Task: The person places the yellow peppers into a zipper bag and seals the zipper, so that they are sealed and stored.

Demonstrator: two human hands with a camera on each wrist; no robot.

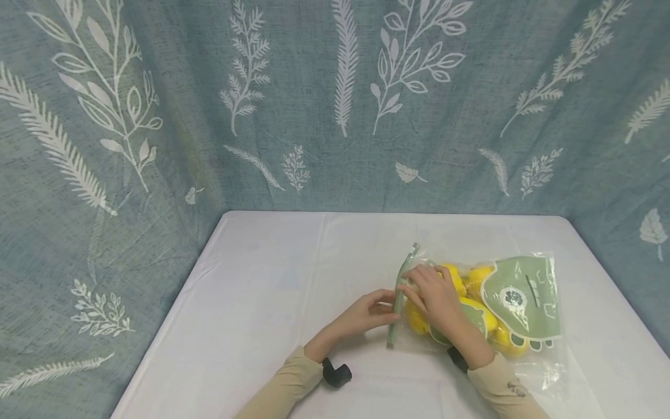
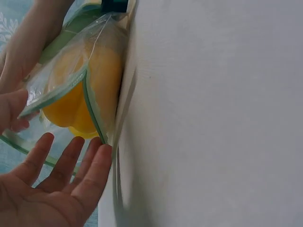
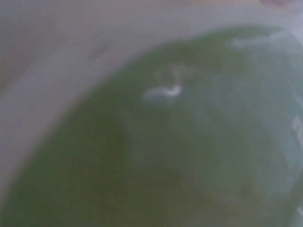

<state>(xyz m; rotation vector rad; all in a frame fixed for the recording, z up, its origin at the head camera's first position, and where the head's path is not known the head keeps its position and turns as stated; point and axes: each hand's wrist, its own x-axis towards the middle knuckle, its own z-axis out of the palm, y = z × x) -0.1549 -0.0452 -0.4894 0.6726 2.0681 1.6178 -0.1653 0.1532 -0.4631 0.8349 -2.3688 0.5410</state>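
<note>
A clear zip bag (image 1: 523, 291) with green print and a green zip edge (image 1: 398, 302) lies on the right part of the table. Inside are several smooth yellow pieces (image 1: 480, 279), lobed like bell peppers (image 2: 75, 113). My right hand (image 1: 437, 294) reaches over the bag and pinches the upper lip of its mouth. At the left side of the mouth is my left hand (image 1: 371, 311), its fingers (image 2: 90, 175) spread and slightly bent, fingertips at the lower lip. In the left wrist view the mouth gapes. Blurred green print (image 3: 156, 142) fills the right wrist view.
The bag stands on a white-covered table (image 1: 262, 273). Behind and at the sides hangs a blue-green curtain (image 1: 314, 105) with white leaf patterns. A black wrist device (image 1: 337, 373) sits at the left cuff, another (image 1: 458, 359) at the right.
</note>
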